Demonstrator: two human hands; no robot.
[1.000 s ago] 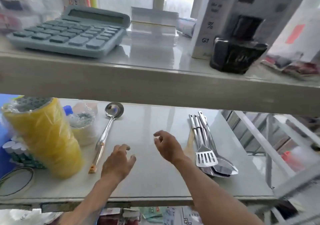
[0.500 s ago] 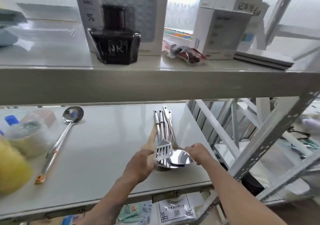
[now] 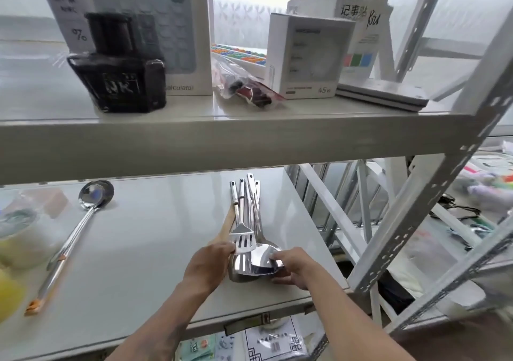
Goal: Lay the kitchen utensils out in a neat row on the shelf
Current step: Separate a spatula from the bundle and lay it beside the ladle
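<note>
A pile of several steel utensils (image 3: 248,213) lies near the right end of the lower shelf (image 3: 155,238), handles pointing away from me. A slotted turner (image 3: 243,240) rests on top, with a wooden handle (image 3: 226,226) under the left side. My left hand (image 3: 208,265) grips the pile's left side at the turner head. My right hand (image 3: 291,267) holds the broad spatula blades (image 3: 256,260) from the right. A single steel ladle (image 3: 83,224) with an orange handle tip lies apart on the left.
The upper shelf (image 3: 249,136) overhangs close above, carrying an ink bottle (image 3: 119,66), boxes (image 3: 308,55) and a plastic bag. Wrapped tape rolls (image 3: 19,235) and a yellow roll sit at the lower shelf's left end. A slanted metal upright (image 3: 433,180) stands to the right.
My view swung right from the calculator side. Both hands moved from mid-shelf to the utensil pile and closed on its blade end.
</note>
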